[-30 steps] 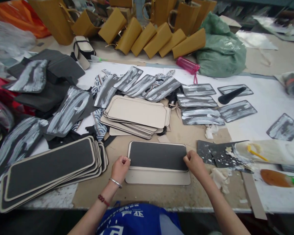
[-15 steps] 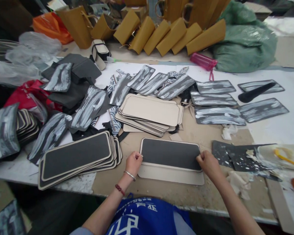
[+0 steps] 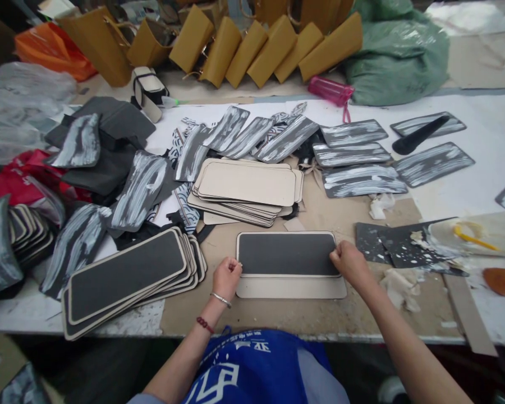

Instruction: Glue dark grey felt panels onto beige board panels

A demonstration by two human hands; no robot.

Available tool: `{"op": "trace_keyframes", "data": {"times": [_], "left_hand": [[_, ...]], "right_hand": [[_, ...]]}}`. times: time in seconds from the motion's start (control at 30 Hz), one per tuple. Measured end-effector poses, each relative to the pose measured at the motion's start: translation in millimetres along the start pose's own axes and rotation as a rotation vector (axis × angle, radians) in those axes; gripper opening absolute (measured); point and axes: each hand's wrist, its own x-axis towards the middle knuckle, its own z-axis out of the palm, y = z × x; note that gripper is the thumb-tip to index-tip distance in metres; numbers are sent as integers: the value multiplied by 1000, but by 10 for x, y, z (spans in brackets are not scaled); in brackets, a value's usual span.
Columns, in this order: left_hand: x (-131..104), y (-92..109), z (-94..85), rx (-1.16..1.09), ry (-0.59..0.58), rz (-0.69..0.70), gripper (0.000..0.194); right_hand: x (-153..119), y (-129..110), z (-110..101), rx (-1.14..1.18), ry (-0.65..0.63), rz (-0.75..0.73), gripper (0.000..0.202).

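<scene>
Dark panel [image 3: 287,254]: between the two hands, its cream border showing; it overlaps a pale panel [image 3: 291,288], whose near strip juts out toward the person.
Left hand [image 3: 227,278]: thumb and fingers pinched together on the left edge, near the lower corner.
Right hand [image 3: 348,261]: fingers curled and clamped at the right edge.
Left gap: a narrow band of brown board [image 3: 261,321] between the left hand and the bordered stack [image 3: 126,278].
Far gap: a thin strip before the cream stack [image 3: 248,186].
Right side: spattered scraps [image 3: 372,242] near the right hand.
Near side: brown board between pale panel and table edge.
</scene>
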Motion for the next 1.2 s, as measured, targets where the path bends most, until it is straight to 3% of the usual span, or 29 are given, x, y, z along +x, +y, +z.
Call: {"op": "trace_keyframes", "data": {"times": [1.2], "left_hand": [[-53,-16,6,108,1,82,11]], "right_hand": [[-28,-162,-88,-37,-72,113,20]]}}
